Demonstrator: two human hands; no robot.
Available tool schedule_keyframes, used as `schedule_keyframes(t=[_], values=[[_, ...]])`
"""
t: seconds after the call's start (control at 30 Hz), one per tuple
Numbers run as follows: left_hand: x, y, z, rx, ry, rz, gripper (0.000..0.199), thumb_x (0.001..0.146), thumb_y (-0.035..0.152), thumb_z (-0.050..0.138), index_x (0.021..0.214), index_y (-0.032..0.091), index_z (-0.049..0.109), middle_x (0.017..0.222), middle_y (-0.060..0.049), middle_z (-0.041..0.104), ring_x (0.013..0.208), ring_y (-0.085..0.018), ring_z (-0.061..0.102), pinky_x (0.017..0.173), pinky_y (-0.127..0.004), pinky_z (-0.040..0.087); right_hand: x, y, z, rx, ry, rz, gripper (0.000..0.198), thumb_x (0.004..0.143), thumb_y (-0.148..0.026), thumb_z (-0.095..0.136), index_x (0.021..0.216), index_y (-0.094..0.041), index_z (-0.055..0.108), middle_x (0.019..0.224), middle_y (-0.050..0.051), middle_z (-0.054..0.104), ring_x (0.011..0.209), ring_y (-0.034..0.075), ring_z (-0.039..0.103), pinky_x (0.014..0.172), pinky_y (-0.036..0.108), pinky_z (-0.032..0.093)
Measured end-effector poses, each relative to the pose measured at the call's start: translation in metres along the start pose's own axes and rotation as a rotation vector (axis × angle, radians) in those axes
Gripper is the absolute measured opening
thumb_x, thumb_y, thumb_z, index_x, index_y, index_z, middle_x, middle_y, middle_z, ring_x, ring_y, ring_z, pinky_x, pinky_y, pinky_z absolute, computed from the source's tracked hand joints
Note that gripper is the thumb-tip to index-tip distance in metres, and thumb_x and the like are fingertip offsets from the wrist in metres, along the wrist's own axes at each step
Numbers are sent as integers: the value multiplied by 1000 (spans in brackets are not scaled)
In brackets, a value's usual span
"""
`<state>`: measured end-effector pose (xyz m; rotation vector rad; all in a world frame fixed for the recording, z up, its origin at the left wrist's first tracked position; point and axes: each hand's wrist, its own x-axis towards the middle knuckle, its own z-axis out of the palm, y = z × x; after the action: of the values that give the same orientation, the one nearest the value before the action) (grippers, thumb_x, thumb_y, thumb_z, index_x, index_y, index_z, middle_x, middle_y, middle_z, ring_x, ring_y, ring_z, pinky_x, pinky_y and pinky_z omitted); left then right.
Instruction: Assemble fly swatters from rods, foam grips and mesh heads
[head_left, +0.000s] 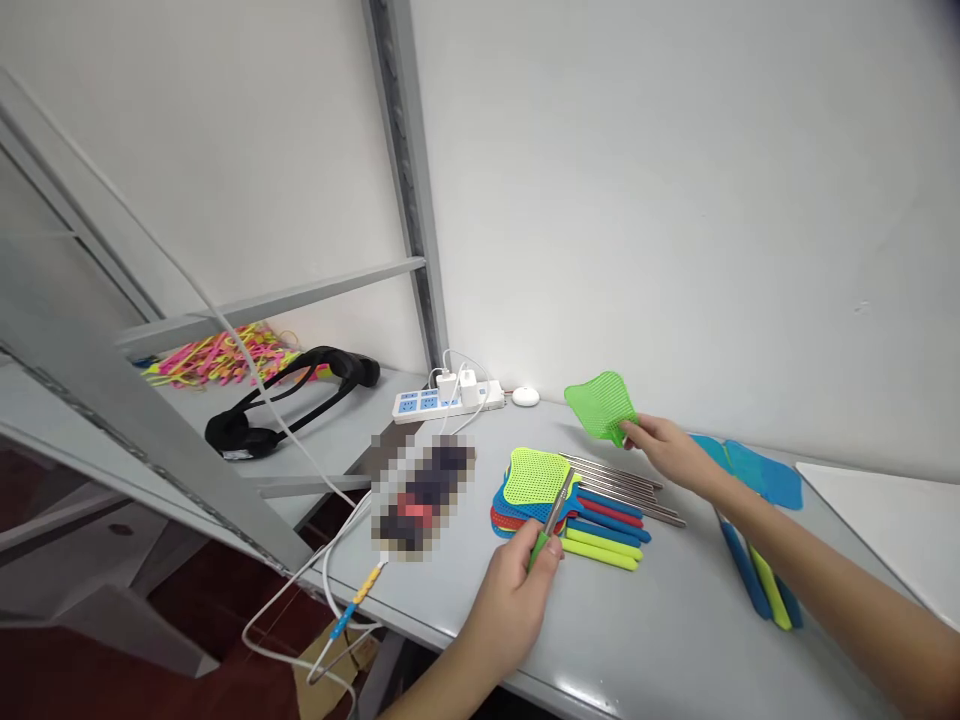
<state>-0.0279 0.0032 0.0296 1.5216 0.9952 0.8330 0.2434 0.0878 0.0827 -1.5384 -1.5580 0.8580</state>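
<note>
My left hand (516,590) is closed round a green handle (538,548) with a metal rod sticking up from it. Pinched between the fingers of my right hand (660,447) is a green perforated fly swatter head (602,404), lifted above the table and apart from the rod. Between and below my hands lies a pile of swatter heads, with a yellow-green head (536,477) on top and blue and red ones under it. Beside them are bare metal rods (622,485) and several blue, red and yellow-green handles (604,540).
Blue swatter heads (776,478) and handles (757,580) lie right of my right forearm, near a white board (885,530). Left are a pixelated phone-like object (424,500), cables, a power strip (450,402), a white round device (525,396), a shelf post (416,200) and a black headset (300,395).
</note>
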Motion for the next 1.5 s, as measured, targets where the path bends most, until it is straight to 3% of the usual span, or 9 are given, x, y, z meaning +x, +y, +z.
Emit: schedule_keyframes(t=[0.1,0.2,0.33,0.43,0.57,0.73,0.93,1.23,1.5], values=[[0,0,0,56,-23,23,36,97,51,41,87,19,55,73,3,48,68,-13,41,62,-23,32,-29,-8,6,279,67,30,38,91,-54,47,71,-22,49,70,-2,50,63,15,47,67,32,44],[0,2,2,119,-63,37,36,98,50,39,90,19,56,75,2,53,69,-14,45,63,-23,34,-64,-9,22,484,76,82,37,86,-52,59,69,-23,43,63,-5,44,56,12,44,62,30,45],[0,6,3,249,-132,24,37,99,49,36,86,20,54,67,3,50,62,-14,44,58,-23,32,-97,-4,45,713,56,177,28,85,-45,66,79,-21,53,70,-2,58,52,10,48,55,26,42],[1,9,4,326,-199,74,35,100,45,33,94,21,57,73,1,57,66,-15,49,61,-24,35,-107,3,52,846,9,182,24,88,-42,65,82,-19,58,69,0,63,53,10,52,61,27,43],[4,7,6,417,-242,149,33,100,43,35,95,21,59,76,-2,63,68,-17,56,62,-24,40,-113,16,54,819,20,135,30,94,-43,55,79,-18,61,68,0,61,55,12,53,66,29,43],[4,0,10,451,-162,196,34,98,43,37,90,22,62,71,-4,63,67,-18,59,60,-24,47,-122,27,62,675,155,114,40,96,-49,49,71,-19,58,54,-2,48,53,13,45,58,29,38],[4,1,10,442,-101,235,34,97,44,41,102,22,67,78,-5,68,72,-20,64,66,-26,53,-128,23,69,552,233,18,43,94,-50,50,64,-20,51,55,-2,42,55,13,40,52,27,33],[2,2,10,480,-141,206,30,98,39,42,109,23,65,87,-7,70,80,-21,65,73,-29,53,-127,22,67,599,282,-12,41,92,-50,53,64,-20,48,56,-4,41,53,11,39,51,25,34],[1,3,10,554,-183,209,32,99,40,37,103,23,64,80,-6,67,76,-22,63,69,-29,52,-128,31,65,520,331,-50,39,91,-47,55,63,-21,48,57,-3,43,52,11,36,49,25,32]])
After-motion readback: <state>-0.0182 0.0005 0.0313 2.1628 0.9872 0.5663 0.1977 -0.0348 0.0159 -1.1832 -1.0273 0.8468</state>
